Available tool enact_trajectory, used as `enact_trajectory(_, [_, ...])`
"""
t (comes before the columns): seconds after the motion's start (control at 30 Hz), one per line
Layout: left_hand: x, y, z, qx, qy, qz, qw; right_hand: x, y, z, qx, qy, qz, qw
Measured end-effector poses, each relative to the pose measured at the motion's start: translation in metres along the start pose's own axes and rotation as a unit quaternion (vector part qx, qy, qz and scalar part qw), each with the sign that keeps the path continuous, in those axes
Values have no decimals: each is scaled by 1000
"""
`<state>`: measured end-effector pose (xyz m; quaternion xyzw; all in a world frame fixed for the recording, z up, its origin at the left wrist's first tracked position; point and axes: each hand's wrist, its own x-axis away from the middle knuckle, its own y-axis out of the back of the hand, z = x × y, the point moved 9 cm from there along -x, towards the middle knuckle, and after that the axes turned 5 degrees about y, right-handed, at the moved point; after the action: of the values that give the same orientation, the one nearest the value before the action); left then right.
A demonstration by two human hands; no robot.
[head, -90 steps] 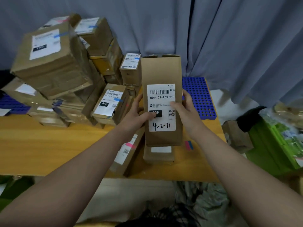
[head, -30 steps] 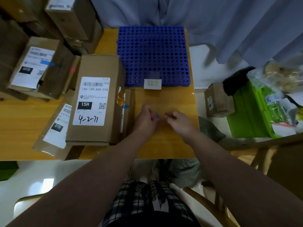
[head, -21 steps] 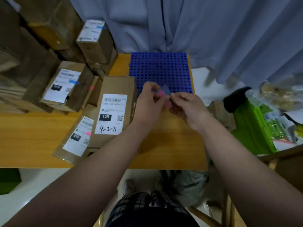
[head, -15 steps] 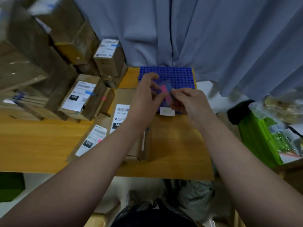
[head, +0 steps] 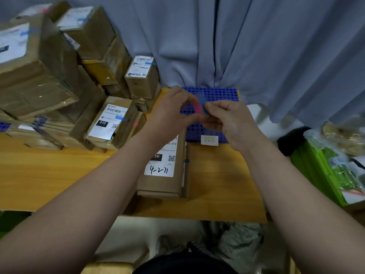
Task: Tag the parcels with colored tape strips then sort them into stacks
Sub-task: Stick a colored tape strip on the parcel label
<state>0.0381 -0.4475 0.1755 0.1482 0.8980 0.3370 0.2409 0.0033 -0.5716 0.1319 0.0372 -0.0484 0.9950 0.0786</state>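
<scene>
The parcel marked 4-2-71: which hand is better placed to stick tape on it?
Probably the left hand: it hovers over the parcel, while the right hand sits beside it, above the blue mat. Both pinch tape strips.

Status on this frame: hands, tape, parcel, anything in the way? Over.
Both grips closed: left hand and right hand pinch pink and blue tape strips between them. 4-2-71 parcel flat on table. Left forearm crosses its label.

A left hand and right hand, one pink strip, one blue strip and roughly ten parcels were visible.
</scene>
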Motion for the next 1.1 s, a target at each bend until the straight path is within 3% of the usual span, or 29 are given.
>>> enact_trajectory(0.23, [3,-9,22,123,95,74,985,-3,-7,-4,24,0,-7,1000])
enact_trajectory(0.57, [9,-13,34,157,120,106,975,-4,-13,-4,103,12,-3,995])
enact_trajectory(0.83, [17,-17,43,143,142,136,970,0,-20,-13,134,-5,17,991])
enact_trajectory(1.1, [17,-9,41,60,106,116,986,2,-18,-14,144,-6,-1,989])
